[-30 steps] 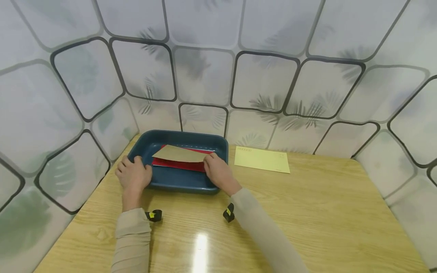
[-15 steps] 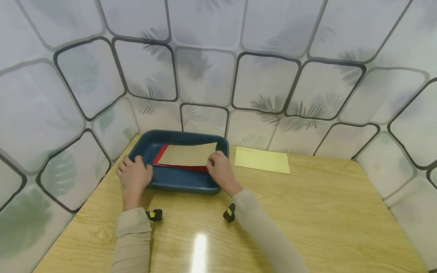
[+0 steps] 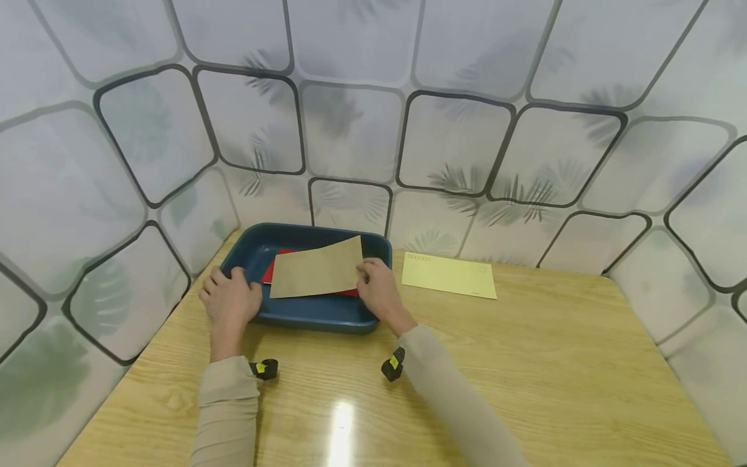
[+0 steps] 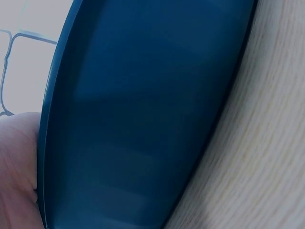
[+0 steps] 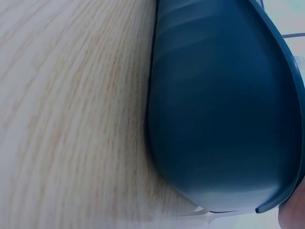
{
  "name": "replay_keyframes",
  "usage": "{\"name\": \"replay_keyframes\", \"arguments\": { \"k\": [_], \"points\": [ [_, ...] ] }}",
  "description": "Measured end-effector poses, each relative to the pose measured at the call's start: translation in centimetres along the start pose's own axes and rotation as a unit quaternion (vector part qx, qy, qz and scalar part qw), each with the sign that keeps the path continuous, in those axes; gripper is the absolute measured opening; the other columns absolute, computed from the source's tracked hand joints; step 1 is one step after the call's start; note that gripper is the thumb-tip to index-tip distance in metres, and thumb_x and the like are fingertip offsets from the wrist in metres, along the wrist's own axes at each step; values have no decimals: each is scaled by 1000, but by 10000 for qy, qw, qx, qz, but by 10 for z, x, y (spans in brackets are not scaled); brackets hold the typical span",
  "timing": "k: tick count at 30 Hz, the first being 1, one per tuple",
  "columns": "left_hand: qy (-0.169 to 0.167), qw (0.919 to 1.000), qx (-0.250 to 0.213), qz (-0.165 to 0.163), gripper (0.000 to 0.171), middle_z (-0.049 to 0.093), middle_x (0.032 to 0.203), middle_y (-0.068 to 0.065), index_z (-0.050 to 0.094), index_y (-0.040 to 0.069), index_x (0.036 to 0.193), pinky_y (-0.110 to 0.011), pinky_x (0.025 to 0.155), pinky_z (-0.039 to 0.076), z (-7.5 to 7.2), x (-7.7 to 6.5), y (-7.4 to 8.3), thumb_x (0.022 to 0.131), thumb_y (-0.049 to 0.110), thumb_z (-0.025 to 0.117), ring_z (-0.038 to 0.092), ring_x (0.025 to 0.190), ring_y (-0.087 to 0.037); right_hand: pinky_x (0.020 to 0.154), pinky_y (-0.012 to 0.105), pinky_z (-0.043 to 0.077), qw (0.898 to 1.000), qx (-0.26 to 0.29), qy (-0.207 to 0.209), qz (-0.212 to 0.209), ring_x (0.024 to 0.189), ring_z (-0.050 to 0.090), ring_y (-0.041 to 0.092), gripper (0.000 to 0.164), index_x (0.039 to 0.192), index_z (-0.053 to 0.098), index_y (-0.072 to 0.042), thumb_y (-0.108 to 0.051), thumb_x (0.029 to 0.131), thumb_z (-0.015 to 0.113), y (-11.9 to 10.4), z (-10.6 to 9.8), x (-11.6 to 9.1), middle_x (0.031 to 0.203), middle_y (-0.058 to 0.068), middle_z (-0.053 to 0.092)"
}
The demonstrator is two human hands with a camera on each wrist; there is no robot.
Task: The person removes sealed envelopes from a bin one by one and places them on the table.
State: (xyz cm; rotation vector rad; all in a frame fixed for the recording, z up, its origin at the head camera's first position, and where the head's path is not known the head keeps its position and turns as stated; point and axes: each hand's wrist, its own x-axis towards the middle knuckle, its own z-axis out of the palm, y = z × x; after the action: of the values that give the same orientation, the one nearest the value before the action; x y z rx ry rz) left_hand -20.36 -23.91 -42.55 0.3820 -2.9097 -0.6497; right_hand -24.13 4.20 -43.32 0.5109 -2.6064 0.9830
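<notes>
A dark blue tray (image 3: 315, 322) stands at the back left of the wooden table. My left hand (image 3: 231, 296) holds its front left corner, fingers over the rim. My right hand (image 3: 379, 289) pinches the right end of a brown envelope (image 3: 318, 268), which is tilted over the tray. Under it, a red envelope (image 3: 269, 273) shows only at its edges. Both wrist views look at the outer wall of the tray (image 4: 143, 119), with a bit of the left hand (image 4: 18, 167) and of the right hand (image 5: 293, 210) at the rim.
A yellow envelope (image 3: 448, 275) lies flat on the table (image 3: 525, 363), just right of the tray. Patterned wall panels (image 3: 350, 130) stand close behind and at the sides. Black straps with yellow marks (image 3: 392, 364) are at both wrists.
My right hand has turned the brown envelope so its face shows, with its left end now lower and its right end raised. The left hand stays at the tray's corner.
</notes>
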Motion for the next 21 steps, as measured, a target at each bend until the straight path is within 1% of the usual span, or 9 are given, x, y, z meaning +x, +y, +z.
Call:
{"name": "replay_keyframes", "arguments": {
  "k": [2, 4, 8, 11, 15, 18, 21],
  "points": [
    [9, 10000, 2, 0, 53, 13, 146, -45, 38, -10, 138, -72, 106, 11, 0, 0, 0, 96, 23, 42, 17, 132, -62, 84, 36, 56, 10000, 58, -47, 16, 99, 66, 26, 32, 117, 69, 6, 5, 85, 61, 0, 0, 0, 123, 18, 64],
    [20, 10000, -1, 5, 53, 14, 146, -45, 39, -10, 138, -72, 106, 11, 1, 0, 0, 96, 23, 42, 17, 132, -62, 83, 36, 55, 9999, 147, -7, -1, 99, 64, 25, 38, 121, 67, 4, 5, 84, 61, 1, 0, 0, 123, 16, 62],
    [43, 10000, -9, 14, 53, 14, 146, -45, 39, -10, 138, -71, 106, 11, 1, 0, 0, 96, 23, 42, 17, 132, -61, 84, 37, 53, 9990, 368, 214, -164, 103, 61, 26, 46, 128, 64, 1, 4, 82, 61, 4, 0, 1, 125, 15, 59],
    [55, 10000, -16, 12, 53, 14, 146, -45, 39, -10, 138, -71, 106, 11, 0, -1, 0, 96, 23, 42, 17, 132, -61, 83, 37, 52, 9972, 504, 407, -383, 103, 60, 27, 47, 128, 63, 1, 4, 81, 61, 6, 0, 1, 126, 15, 58],
    [79, 10000, -8, 25, 53, 15, 146, -45, 40, -10, 137, -71, 106, 11, 1, 0, -1, 96, 23, 42, 18, 132, -62, 75, 32, 51, 9930, 877, 576, -539, 98, 59, 26, 49, 130, 61, 3, 7, 81, 61, 8, 1, 1, 127, 17, 56],
    [81, 10000, 0, 23, 53, 15, 146, -45, 39, -10, 137, -71, 106, 11, 1, 1, -1, 96, 23, 42, 18, 132, -62, 74, 30, 49, 9878, 1279, 692, -551, 99, 58, 27, 52, 134, 58, 5, 8, 82, 60, 10, 0, 2, 131, 19, 54],
    [84, 10000, -3, 5, 53, 15, 146, -44, 40, -10, 137, -71, 106, 11, 1, 0, 0, 96, 23, 42, 18, 132, -61, 75, 31, 49, 9837, 1485, 840, -574, 104, 59, 28, 54, 136, 55, 5, 8, 83, 58, 11, -1, 2, 135, 19, 52]
  ]
}}
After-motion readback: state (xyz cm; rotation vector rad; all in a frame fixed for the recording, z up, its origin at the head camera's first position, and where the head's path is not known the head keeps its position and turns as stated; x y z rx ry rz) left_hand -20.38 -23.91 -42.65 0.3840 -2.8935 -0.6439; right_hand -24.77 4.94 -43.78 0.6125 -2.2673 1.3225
